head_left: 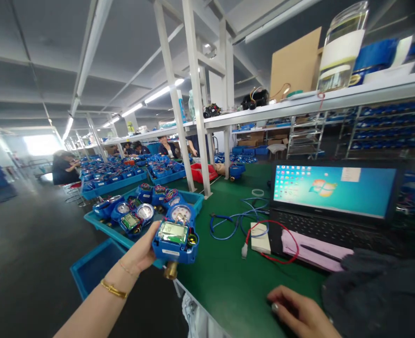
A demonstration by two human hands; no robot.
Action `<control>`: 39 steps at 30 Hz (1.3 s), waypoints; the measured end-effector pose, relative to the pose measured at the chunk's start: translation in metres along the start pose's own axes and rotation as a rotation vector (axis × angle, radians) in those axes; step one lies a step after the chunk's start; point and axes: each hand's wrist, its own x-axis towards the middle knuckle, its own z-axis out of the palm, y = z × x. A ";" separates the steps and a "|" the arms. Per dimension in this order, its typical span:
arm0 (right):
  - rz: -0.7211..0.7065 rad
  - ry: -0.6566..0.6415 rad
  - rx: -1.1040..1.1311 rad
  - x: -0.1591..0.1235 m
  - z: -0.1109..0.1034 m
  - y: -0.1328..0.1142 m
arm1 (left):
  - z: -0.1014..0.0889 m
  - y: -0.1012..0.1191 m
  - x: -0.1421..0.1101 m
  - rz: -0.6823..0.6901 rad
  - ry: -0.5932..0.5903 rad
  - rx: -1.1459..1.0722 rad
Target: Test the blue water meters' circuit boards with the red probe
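Note:
My left hand point(144, 249) is closed around the side of a blue water meter point(177, 253). The meter's lid stands up, a circuit board with a grey display shows on top, and a brass pipe end points down. It is held above the table's near left edge, just in front of a blue tray point(100, 224) of similar meters. My right hand point(300, 312) rests on the green tabletop point(224, 286) near the front, fingers loosely bent and apart, with nothing visible in it. Dark cloth point(379, 291) lies beside that hand.
A laptop point(334, 192) stands at the right, with pink paper point(313, 246) and a pen on it. A red cable point(291, 230) and a blue cable point(224, 237) lie on the table. Shelf posts point(196, 94) rise ahead. Other people point(64, 166) sit along the line.

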 end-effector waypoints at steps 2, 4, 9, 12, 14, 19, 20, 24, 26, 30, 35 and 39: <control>0.022 0.010 0.022 -0.002 -0.002 -0.008 | 0.011 -0.024 -0.006 -0.069 -0.065 0.011; 0.051 0.014 0.042 -0.003 -0.003 -0.013 | 0.022 -0.047 -0.009 -0.141 -0.121 0.022; 0.106 0.010 0.086 -0.005 -0.006 -0.019 | 0.047 -0.089 -0.003 -0.256 -0.212 0.067; 0.122 0.016 0.144 -0.007 -0.007 -0.020 | 0.056 -0.101 0.004 -0.272 -0.246 0.099; 0.123 0.021 0.189 -0.008 -0.007 -0.022 | 0.061 -0.105 0.006 -0.270 -0.275 0.108; 0.121 0.024 0.314 -0.004 -0.003 -0.036 | 0.068 -0.104 -0.006 -0.258 -0.365 0.096; 0.122 0.026 0.329 -0.002 -0.002 -0.040 | 0.069 -0.104 -0.009 -0.254 -0.383 0.089; 0.121 0.048 0.339 0.011 0.007 -0.053 | 0.071 -0.103 -0.015 -0.227 -0.409 0.062; 0.103 0.067 0.333 0.018 0.012 -0.056 | 0.068 -0.104 -0.016 -0.209 -0.392 0.056; 0.041 0.103 0.332 0.036 0.015 -0.058 | 0.061 -0.111 -0.023 -0.176 -0.359 0.033; 0.024 0.111 0.339 0.056 0.004 -0.054 | 0.060 -0.128 -0.052 -0.171 -0.386 0.017; 0.055 0.099 0.341 0.059 -0.001 -0.049 | 0.050 -0.125 -0.065 -0.136 -0.450 0.390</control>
